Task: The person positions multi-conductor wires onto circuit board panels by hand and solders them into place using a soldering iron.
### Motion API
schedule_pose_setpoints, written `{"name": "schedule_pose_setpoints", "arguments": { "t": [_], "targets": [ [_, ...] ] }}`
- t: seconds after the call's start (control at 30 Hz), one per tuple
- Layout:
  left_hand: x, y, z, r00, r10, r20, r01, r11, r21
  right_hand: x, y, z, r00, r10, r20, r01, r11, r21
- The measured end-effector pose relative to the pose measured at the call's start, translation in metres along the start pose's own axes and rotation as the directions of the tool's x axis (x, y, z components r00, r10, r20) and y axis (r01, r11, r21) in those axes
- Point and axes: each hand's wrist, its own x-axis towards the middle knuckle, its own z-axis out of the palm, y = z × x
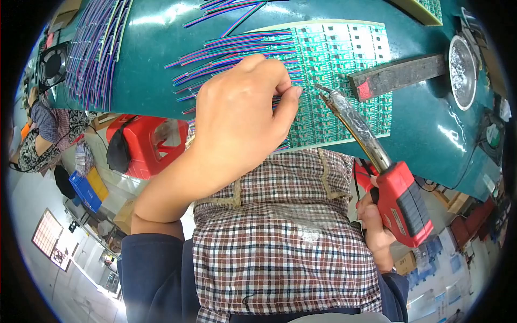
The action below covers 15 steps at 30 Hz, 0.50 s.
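Left hand (237, 116) pinches a striped wire lead (237, 67) onto the green circuit panel (344, 70) at the bench's near edge, right hand (377, 223) gripping the red soldering iron (377, 161); upper leads look attached, lower rows bare.

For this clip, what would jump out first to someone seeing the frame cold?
The left hand fills the centre, its fingers pinching multicoloured wires against a green circuit board panel on the teal table. Just right of it, the right hand grips a red soldering iron whose metal tip reaches the board. A checked apron covers the lower middle.
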Motion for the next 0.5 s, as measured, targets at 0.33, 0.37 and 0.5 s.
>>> {"name": "schedule_pose_setpoints", "arguments": {
  "t": [0.33,0.37,0.5],
  "targets": [
    [0.001,-0.002,0.004,1.0,0.009,-0.028,-0.009,1.0,0.012,0.009,-0.007,0.011,0.993,0.116,-0.023,-0.112,0.984,0.137],
    [0.002,-0.002,0.004,1.0,0.008,-0.028,-0.007,1.0,0.018,0.009,-0.006,0.01,0.994,0.106,-0.007,-0.105,0.992,0.07],
    [0.002,-0.003,0.004,1.0,0.003,-0.026,-0.002,1.0,0.019,0.011,-0.006,0.012,0.996,0.089,-0.001,-0.089,0.995,0.054]
  ]
}}
